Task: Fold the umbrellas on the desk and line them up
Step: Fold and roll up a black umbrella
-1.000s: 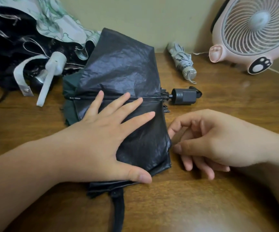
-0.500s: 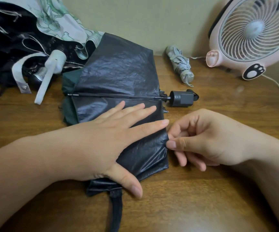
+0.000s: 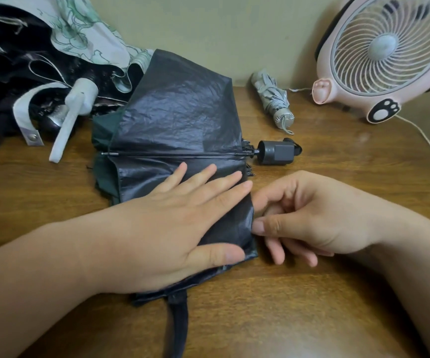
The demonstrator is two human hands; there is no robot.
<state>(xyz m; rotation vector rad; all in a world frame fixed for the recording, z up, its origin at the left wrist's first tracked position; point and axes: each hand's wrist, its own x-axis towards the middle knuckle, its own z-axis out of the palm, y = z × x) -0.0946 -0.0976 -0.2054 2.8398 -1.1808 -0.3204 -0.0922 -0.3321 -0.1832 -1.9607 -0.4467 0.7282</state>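
— Where was the black umbrella (image 3: 177, 120)?
— Flat on the wooden desk (image 3: 337, 293), half collapsed, with its canopy spread to both sides of the shaft and its black handle (image 3: 275, 152) at its right end.
— And the hands?
— The left hand (image 3: 172, 228) lay palm down on the near half of its canopy, fingers straight and slightly apart. The right hand (image 3: 312, 215) was at that canopy's right edge, thumb and forefinger pinched on the fabric, the other fingers curled under.
— The others?
— A folded grey umbrella (image 3: 273, 99) lay behind the black one's handle. An open floral umbrella (image 3: 53, 47) was heaped at its far left. A pink fan (image 3: 384, 55) stood to its far right.
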